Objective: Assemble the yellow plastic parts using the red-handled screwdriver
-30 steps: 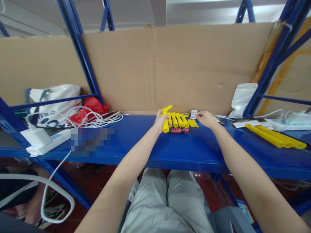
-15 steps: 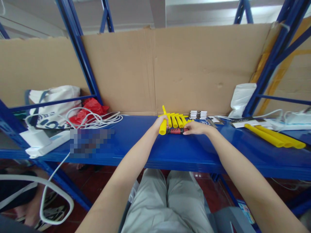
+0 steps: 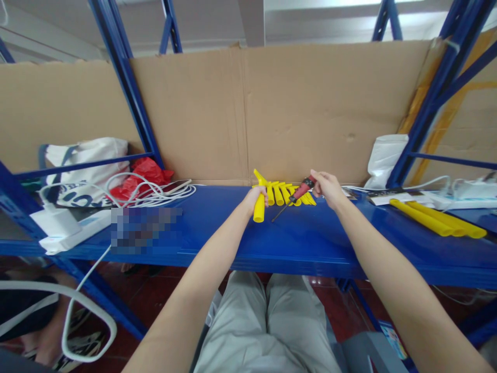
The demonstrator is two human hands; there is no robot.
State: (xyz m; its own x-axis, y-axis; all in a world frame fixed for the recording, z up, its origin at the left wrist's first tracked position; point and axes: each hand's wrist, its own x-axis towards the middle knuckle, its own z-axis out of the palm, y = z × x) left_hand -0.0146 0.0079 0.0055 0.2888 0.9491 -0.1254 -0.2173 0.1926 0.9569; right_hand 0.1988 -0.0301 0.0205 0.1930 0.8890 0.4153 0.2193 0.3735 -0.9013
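My left hand [image 3: 256,198] is closed around a yellow plastic tube [image 3: 259,212] with a forked far end, its round mouth facing me just above the blue shelf. In my right hand [image 3: 325,187] is a red and black screwdriver [image 3: 302,190], pinched at the back end of its handle. Its thin shaft slants down to the left, and the tip is near the tube's mouth, apart from it. Behind the screwdriver lies a row of several similar yellow pieces [image 3: 277,194], partly covered by it.
Several yellow tubes [image 3: 430,220] lie at the right on the blue shelf [image 3: 217,228]. White cables [image 3: 166,194], a red plastic bag [image 3: 149,176] and a power strip [image 3: 79,233] are at the left. A cardboard sheet [image 3: 310,114] stands behind. Someone's legs show at lower left.
My right hand has lifted the screwdriver up and right; it was level beside the tube and now points down to the left with its shaft showing. The tube has dropped slightly.
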